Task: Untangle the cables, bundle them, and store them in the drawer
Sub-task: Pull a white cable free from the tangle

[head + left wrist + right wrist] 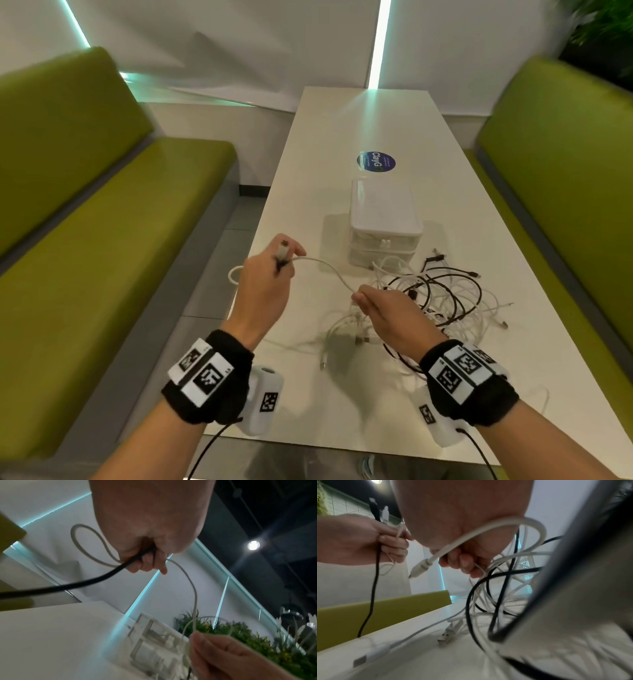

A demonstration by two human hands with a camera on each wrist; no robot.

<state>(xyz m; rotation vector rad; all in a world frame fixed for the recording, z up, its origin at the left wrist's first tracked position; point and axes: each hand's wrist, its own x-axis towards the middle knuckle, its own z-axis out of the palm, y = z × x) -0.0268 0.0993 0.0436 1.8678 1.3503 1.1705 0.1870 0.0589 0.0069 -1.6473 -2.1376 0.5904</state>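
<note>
A white cable [330,270] spans between my two hands above the white table [308,192]. My left hand [284,260] grips its plug end, a small loop of it [85,540] and a black cable [72,585] that hangs down. My right hand [359,298] pinches the white cable further along, just left of a tangle of white and black cables [442,294] lying on the table. In the right wrist view my right hand [462,563] also has a thick white plug lead [419,568] looped by its palm. A white two-drawer unit [383,219] stands behind the tangle, both drawers shut.
Green benches [102,222] flank the table on both sides. A round blue sticker [376,161] lies beyond the drawer unit. Loose USB plugs [445,637] rest on the table near my right wrist. The table's left edge runs just under my left hand.
</note>
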